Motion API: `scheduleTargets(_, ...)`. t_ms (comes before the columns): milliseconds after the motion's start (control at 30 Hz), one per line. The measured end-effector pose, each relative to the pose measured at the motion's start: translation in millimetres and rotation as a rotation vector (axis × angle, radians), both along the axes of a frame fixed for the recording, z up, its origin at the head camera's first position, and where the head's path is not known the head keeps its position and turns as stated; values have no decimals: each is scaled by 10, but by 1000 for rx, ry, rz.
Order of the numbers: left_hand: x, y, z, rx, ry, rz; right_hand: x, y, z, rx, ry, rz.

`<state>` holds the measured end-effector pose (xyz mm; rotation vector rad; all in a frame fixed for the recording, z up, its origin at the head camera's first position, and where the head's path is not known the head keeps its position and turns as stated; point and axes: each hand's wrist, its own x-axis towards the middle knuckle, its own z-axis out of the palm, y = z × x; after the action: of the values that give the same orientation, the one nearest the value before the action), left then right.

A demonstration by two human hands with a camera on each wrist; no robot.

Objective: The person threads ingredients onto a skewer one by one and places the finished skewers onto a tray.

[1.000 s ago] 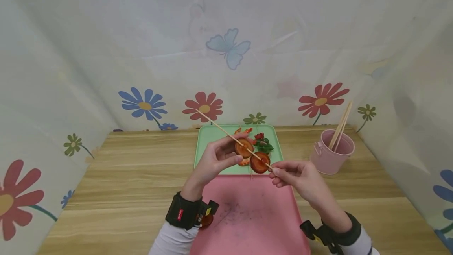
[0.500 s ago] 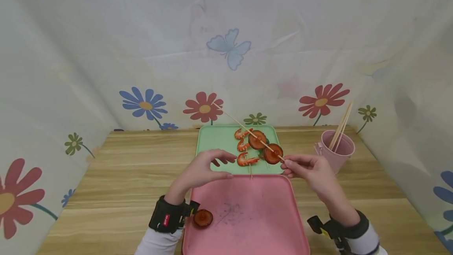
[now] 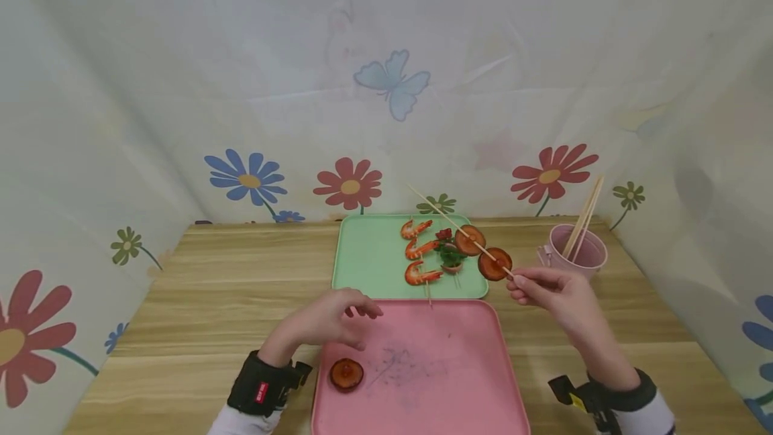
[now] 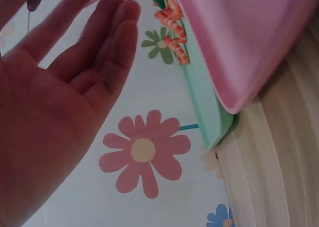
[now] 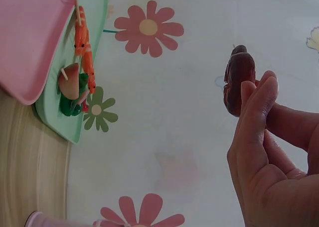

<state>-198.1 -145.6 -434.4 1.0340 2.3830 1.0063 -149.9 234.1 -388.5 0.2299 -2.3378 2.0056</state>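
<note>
Between thumb and fingers, my right hand [image 3: 558, 294] pinches the lower end of a wooden skewer [image 3: 437, 208]. Two round brown mushroom-cap slices [image 3: 470, 240] are threaded on it, close together near the hand, and its bare end points up and left. In the right wrist view the mushroom caps [image 5: 240, 80] show edge-on beyond the fingertips. My left hand [image 3: 326, 319] hovers over the left rim of the pink tray [image 3: 435, 381], fingers loosely bent and holding nothing. Just below it a third mushroom slice [image 3: 347, 374] lies on that tray.
Behind the pink tray stands a green tray [image 3: 362, 254] bearing a shrimp skewer [image 3: 421, 274] and a skewer of green and red vegetable pieces [image 3: 451, 254]. At the right, a pink bucket [image 3: 564, 254] holds several bare sticks [image 3: 582, 217]. A flowered curtain surrounds the wooden table [image 3: 241, 287].
My left hand has let go of the mushroom slices and drawn back left and down, uncovering the loose slice. My right hand has carried the skewer to the right.
</note>
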Motion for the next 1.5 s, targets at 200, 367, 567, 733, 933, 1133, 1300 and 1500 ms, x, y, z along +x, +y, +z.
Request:
scheduleTargets(200,117,-74,-51,-170,-23,-105,15,122,-44,26,-28,-41)
scheduleTargets(367,215,-120,-66,-259,-17,-167,11,195,-78,92,-79,-86)
scheduleTargets(567,268,-137,-131,-264,-44,-194,7,236,-83,57,-81,-93)
scheduleTargets(733,275,-122,-161,-282,-46,-178,11,247,-79,27,-74,-92)
scheduleTargets(933,282,-102,-171,-285,-5,-183,14,242,-71,62,-88,-100)
scheduleTargets(1133,267,-128,-198,-212,-31,-175,3,232,-73,84,-103,-106)
scheduleTargets(1300,159,-114,-158,-83,-30,-107,-36,202,-41,121,-94,-90)
scheduleTargets(1500,13,-14,-38,40,-68,51,-90,78,6,87,-42,-45)
